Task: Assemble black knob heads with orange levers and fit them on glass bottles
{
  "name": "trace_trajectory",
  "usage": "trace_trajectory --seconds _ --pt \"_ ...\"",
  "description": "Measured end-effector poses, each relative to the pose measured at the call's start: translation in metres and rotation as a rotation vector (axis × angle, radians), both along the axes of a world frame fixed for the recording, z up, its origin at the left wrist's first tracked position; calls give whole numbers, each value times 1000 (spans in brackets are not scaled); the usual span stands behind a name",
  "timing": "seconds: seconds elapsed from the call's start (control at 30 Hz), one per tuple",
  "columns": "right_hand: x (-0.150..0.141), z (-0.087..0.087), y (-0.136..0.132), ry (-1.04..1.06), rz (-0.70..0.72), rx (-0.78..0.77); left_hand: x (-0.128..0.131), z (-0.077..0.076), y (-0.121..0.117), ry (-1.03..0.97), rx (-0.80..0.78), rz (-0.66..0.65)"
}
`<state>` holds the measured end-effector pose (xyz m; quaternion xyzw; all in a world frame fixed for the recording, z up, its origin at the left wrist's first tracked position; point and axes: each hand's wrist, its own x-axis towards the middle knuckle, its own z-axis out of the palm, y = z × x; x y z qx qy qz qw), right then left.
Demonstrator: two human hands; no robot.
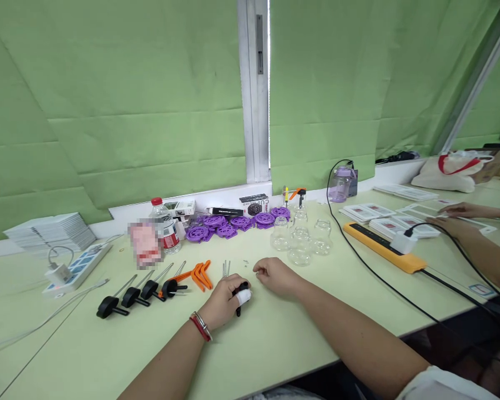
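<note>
My left hand [223,303], with a white wrap on its thumb, is closed around a small black plastic part [239,309]; most of it is hidden by the fingers. To its right, my right hand [277,276] has its fingertips pinched low over the table, and whatever may be between them is too small to make out. Just beyond the hands lie tiny metal bits [245,263] and thin metal rods [226,268]. On the left rest several round black pieces [108,306] with metal rods and short stems, beside orange levers [200,276].
Purple plastic pieces [229,226] and clear glass jars [300,247] stand behind. A bottle [169,228] is at back left, near a white power strip [81,269]. An orange power strip [383,247] and black cable lie right, beside a co-worker's hands [454,222] and printed sheets [366,212].
</note>
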<state>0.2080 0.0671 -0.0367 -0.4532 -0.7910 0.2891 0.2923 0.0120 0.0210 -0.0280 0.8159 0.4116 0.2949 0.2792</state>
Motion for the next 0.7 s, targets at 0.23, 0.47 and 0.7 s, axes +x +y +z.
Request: trace_trajectory --seconds 0.23,0.47,0.7 --pt "-22 8 -16 552 114 106 0 -2 1 12 40 -8" --pt "-21 17 -27 435 200 237 0 -5 3 -26 62 -13" --pt "-21 15 -24 423 248 312 0 -5 4 -7 59 -18"
